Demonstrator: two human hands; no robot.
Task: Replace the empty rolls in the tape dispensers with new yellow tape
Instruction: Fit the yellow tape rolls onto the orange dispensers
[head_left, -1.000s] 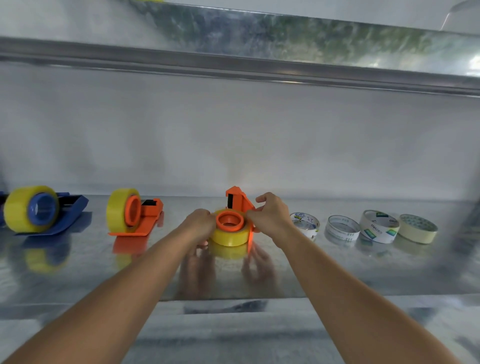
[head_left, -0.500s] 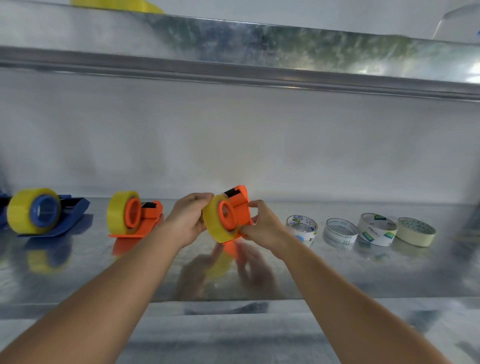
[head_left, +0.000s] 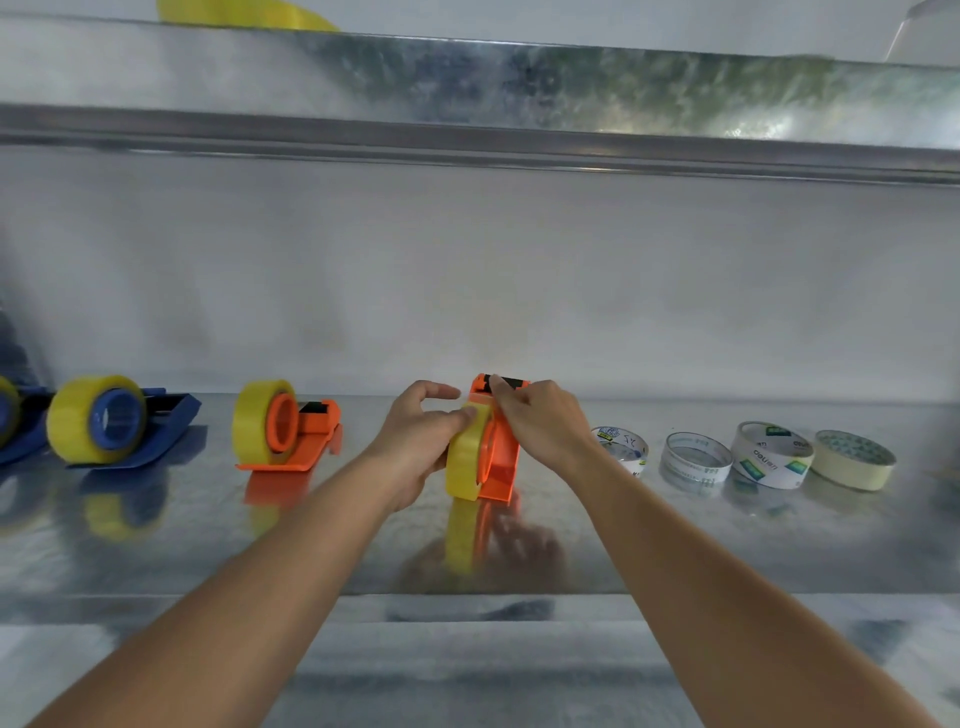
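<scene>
Two hands on orange dispenser (head_left: 501, 462) standing upright mid-shelf, yellow tape roll (head_left: 464, 457) mounted on it. Left hand (head_left: 423, 441) cups roll, thumb on top. Right hand (head_left: 540, 421) pinches at black cutter end. Second orange dispenser (head_left: 291, 436) and blue dispenser (head_left: 119, 428), both loaded yellow, stand to left. Four spent rolls (head_left: 748, 457) lie to right on metal shelf (head_left: 208, 545).
</scene>
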